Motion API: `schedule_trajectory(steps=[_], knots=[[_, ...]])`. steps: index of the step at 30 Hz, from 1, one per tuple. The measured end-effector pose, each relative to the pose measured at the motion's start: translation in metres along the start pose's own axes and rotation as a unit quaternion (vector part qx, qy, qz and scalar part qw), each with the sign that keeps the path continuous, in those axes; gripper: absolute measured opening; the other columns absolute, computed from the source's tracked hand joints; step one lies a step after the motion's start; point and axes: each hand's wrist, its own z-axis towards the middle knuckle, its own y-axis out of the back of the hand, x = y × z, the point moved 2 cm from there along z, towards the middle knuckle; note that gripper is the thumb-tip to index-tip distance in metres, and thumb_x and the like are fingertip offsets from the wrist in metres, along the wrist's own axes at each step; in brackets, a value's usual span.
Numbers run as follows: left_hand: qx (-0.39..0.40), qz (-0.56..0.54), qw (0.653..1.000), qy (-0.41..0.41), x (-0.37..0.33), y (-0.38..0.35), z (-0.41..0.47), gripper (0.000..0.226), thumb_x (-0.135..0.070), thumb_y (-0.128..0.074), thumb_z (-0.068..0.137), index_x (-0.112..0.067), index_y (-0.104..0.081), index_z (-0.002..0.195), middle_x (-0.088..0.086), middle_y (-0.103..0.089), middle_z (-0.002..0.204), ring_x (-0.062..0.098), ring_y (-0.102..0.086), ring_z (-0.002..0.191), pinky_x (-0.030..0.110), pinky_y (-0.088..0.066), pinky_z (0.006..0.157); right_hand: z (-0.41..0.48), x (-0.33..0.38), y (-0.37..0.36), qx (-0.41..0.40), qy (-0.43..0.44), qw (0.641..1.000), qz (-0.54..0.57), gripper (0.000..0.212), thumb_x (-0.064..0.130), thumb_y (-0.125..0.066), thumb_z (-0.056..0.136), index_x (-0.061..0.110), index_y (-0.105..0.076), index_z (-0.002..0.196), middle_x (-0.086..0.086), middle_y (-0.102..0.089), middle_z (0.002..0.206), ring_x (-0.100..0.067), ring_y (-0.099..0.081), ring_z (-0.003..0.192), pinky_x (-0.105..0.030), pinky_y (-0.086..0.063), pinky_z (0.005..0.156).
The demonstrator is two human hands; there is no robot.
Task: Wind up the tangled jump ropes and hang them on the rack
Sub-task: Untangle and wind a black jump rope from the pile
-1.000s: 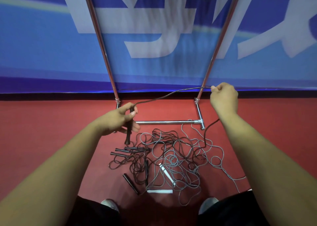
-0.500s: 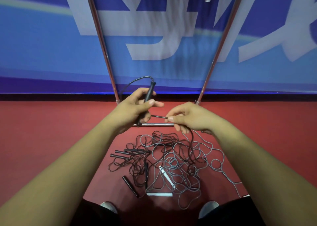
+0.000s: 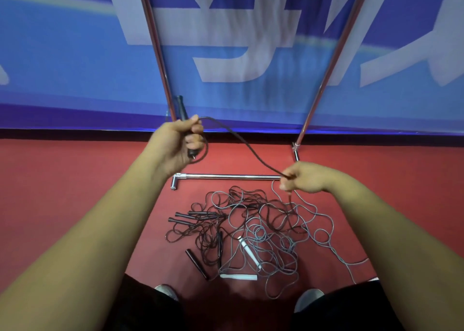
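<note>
Right now my left hand [image 3: 173,142] is wrapped in a fist round a black handle [image 3: 181,107]. The handle stands nearly upright, its top leaning a little away from me towards the left post of the rack [image 3: 157,46]. Its dark cord [image 3: 241,139] leaves the handle's low end, curls up past my knuckles and slopes down to the right. There my right hand [image 3: 305,178] pinches it between thumb and curled fingers.

So the free stretch runs on a diagonal, high on the left and low on the right, hanging in the air above the rack's base bar [image 3: 226,177]. Below my right hand the same cord drops straight into the heap [image 3: 251,230] of tangled ropes on the red floor [image 3: 75,180], near my feet. The heap also holds a grey rope [image 3: 324,220] and several loose handles. I cannot tell where my cord ends inside it.

My right hand is the one nearer the heap, so I judge it should feed the slack. The next loop has to travel up and left to the handle and lie along its length. I think the risk is that the grey rope comes up with it.
</note>
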Motion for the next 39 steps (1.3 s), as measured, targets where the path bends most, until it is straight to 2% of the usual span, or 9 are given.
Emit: schedule_trajectory(steps=[4, 7, 11, 20, 25, 30, 32, 35, 39], knots=[[-0.107, 0.183, 0.976, -0.059, -0.009, 0.03, 0.004, 0.017, -0.007, -0.051, 0.099, -0.013, -0.051, 0.084, 0.003, -0.052, 0.07, 0.008, -0.037, 0.047, 0.018, -0.029, 0.043, 0.002, -0.027, 0.001, -0.06, -0.035, 0.992, 0.104, 0.005, 0.007, -0.063, 0.095, 0.008, -0.068, 0.094, -0.003, -0.077, 0.085, -0.018, -0.067, 0.081, -0.027, -0.046, 0.077], [-0.233, 0.438, 0.865, -0.073, -0.005, 0.042, 0.003, 0.006, -0.008, -0.057, 0.098, -0.013, -0.06, 0.101, 0.013, -0.066, 0.083, 0.009, -0.057, 0.044, 0.021, -0.033, 0.042, -0.001, -0.003, 0.01, -0.143, 0.017, 0.959, 0.245, 0.004, 0.0, -0.068, 0.09, -0.001, -0.064, 0.09, -0.013, -0.073, 0.071, -0.021, -0.066, 0.062, -0.024, -0.053, 0.06], [-0.195, 0.52, 0.822, -0.123, 0.001, 0.021, 0.004, 0.019, -0.009, -0.057, 0.098, -0.007, -0.059, 0.117, 0.022, -0.065, 0.119, -0.001, -0.056, 0.039, 0.013, -0.034, 0.037, -0.007, 0.044, 0.004, -0.121, 0.058, 0.967, 0.216, 0.004, 0.002, -0.073, 0.085, 0.003, -0.071, 0.083, -0.009, -0.07, 0.065, -0.015, -0.062, 0.055, -0.026, -0.054, 0.061], [0.054, 0.51, 0.858, -0.036, 0.025, -0.02, -0.014, 0.019, -0.031, -0.063, 0.096, -0.017, -0.069, 0.084, -0.006, -0.052, 0.055, 0.01, -0.032, 0.046, 0.023, -0.023, 0.044, -0.016, 0.085, 0.001, -0.181, 0.14, 0.945, 0.232, 0.012, 0.011, -0.073, 0.088, 0.0, -0.07, 0.086, 0.0, -0.068, 0.06, -0.01, -0.054, 0.051, -0.022, -0.046, 0.055], [0.022, 0.287, 0.957, -0.045, 0.016, -0.018, -0.01, 0.023, -0.019, -0.057, 0.099, -0.013, -0.058, 0.077, -0.006, -0.036, 0.052, 0.007, -0.031, 0.051, 0.019, -0.012, 0.042, -0.01, 0.053, 0.004, -0.115, 0.119, 0.984, 0.072, 0.005, 0.018, -0.077, 0.085, 0.013, -0.075, 0.085, 0.0, -0.065, 0.068, -0.004, -0.052, 0.06, -0.017, -0.041, 0.061], [-0.02, 0.215, 0.975, -0.054, 0.008, -0.004, -0.005, 0.02, -0.019, -0.056, 0.099, -0.01, -0.056, 0.081, -0.007, -0.04, 0.053, 0.006, -0.041, 0.051, 0.015, -0.019, 0.036, -0.001, 0.014, 0.01, -0.115, 0.048, 0.991, 0.052, 0.013, 0.023, -0.075, 0.088, 0.015, -0.076, 0.077, 0.006, -0.071, 0.065, -0.003, -0.055, 0.062, -0.023, -0.043, 0.065], [-0.091, 0.392, 0.911, -0.089, 0.005, 0.003, -0.003, 0.018, -0.023, -0.059, 0.1, -0.011, -0.062, 0.086, -0.006, -0.055, 0.06, 0.01, -0.054, 0.057, 0.02, -0.03, 0.043, 0.001, 0.011, 0.012, -0.143, 0.042, 0.986, 0.068, 0.014, 0.022, -0.077, 0.085, 0.015, -0.076, 0.073, -0.002, -0.072, 0.067, -0.011, -0.057, 0.065, -0.03, -0.045, 0.069], [-0.183, 0.669, 0.705, -0.148, -0.002, 0.013, -0.001, 0.023, -0.028, -0.06, 0.099, -0.007, -0.067, 0.097, 0.007, -0.061, 0.08, 0.021, -0.056, 0.07, 0.031, -0.035, 0.059, 0.0, 0.024, 0.016, -0.165, 0.052, 0.982, 0.078, 0.015, 0.02, -0.082, 0.08, 0.018, -0.075, 0.066, 0.002, -0.069, 0.059, -0.006, -0.054, 0.056, -0.023, -0.046, 0.061], [-0.147, 0.651, 0.725, -0.17, 0.006, 0.003, -0.006, 0.016, -0.024, -0.063, 0.097, -0.014, -0.07, 0.107, 0.006, -0.067, 0.099, 0.022, -0.06, 0.09, 0.029, -0.038, 0.073, -0.008, 0.055, 0.013, -0.158, 0.096, 0.981, 0.059, 0.017, 0.023, -0.083, 0.078, 0.008, -0.077, 0.071, 0.001, -0.067, 0.057, -0.002, -0.049, 0.049, -0.014, -0.039, 0.05]])
